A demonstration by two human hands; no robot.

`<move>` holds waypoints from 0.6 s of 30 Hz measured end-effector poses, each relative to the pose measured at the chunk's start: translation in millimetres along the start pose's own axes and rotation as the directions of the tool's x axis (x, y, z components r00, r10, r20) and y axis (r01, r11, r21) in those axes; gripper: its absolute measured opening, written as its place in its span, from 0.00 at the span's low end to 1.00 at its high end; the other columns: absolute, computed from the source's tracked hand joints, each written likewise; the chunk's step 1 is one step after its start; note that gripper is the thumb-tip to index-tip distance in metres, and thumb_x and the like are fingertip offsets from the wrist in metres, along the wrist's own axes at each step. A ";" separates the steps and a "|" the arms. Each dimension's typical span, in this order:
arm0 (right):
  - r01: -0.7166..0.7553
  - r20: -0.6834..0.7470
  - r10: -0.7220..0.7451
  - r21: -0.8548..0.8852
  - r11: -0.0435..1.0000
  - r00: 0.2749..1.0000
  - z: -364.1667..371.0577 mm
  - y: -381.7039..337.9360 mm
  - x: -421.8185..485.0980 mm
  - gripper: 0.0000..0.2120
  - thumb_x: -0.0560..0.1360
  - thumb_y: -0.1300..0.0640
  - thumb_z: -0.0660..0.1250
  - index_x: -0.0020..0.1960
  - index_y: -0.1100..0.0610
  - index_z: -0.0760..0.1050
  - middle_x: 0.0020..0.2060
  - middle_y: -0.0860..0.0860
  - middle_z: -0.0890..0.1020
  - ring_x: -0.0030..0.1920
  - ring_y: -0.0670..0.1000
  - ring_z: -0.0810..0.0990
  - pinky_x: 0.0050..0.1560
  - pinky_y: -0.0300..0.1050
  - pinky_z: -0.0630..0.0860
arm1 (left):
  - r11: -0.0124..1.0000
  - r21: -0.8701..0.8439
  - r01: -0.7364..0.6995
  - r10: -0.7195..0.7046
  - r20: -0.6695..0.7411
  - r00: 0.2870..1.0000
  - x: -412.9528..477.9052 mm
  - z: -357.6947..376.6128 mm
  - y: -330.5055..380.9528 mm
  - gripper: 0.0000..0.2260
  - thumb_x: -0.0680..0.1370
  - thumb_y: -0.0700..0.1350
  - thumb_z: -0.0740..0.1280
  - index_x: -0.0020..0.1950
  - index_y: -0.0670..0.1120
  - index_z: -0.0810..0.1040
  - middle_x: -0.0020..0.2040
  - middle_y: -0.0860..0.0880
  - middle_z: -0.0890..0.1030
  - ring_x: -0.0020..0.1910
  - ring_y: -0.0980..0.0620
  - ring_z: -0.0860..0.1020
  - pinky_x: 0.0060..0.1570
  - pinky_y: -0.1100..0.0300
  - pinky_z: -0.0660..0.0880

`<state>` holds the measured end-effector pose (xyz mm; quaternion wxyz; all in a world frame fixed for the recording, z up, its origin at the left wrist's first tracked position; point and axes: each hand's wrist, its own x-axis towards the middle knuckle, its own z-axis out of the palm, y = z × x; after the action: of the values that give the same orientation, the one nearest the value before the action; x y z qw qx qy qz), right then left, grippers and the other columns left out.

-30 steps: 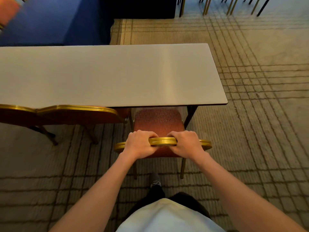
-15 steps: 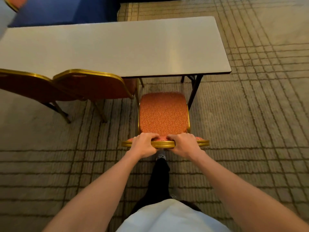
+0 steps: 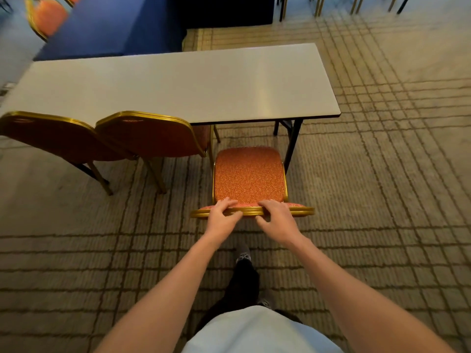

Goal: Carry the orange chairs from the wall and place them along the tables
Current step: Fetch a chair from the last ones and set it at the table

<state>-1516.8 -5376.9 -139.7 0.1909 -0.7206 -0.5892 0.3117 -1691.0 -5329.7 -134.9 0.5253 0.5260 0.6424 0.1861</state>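
Note:
An orange chair [image 3: 249, 174] with a gold frame stands on the carpet at the right end of the long white table [image 3: 178, 87], its seat front just under the table edge. Both my hands lie on the gold top rail of its backrest. The fingers of my left hand [image 3: 221, 215] reach loosely over the rail, with the thumb below it. My right hand [image 3: 277, 217] rests beside it with fingers spread and relaxed. Two more orange chairs [image 3: 153, 136] [image 3: 51, 136] stand tucked along the same side to the left.
A blue-draped table [image 3: 102, 26] stands behind the white one, with another orange chair [image 3: 48, 16] at the far top left. Gold and black chair legs [image 3: 356, 3] line the top right. Patterned carpet stretches to the right. My feet are just behind the chair.
The chair was drawn back a little from under the table, showing more of its seat. Both hands have loosened from a tight grip on the top rail to relaxed fingers.

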 end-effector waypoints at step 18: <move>-0.315 0.492 0.572 0.867 -0.385 0.657 30.1 -13.3 24.9 0.30 0.78 0.38 0.66 0.72 0.54 0.68 0.61 0.59 0.78 0.58 0.61 0.78 0.61 0.59 0.76 | 0.044 -0.920 0.390 -0.511 0.315 0.800 29.3 6.5 14.2 0.22 0.79 0.52 0.69 0.66 0.40 0.72 0.62 0.36 0.77 0.59 0.35 0.77 0.67 0.37 0.71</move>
<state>-1544.0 -5352.5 -158.8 0.5543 -0.5216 0.2128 0.6127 -1675.4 -5300.8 -140.3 0.7298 -0.1545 0.5385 0.3918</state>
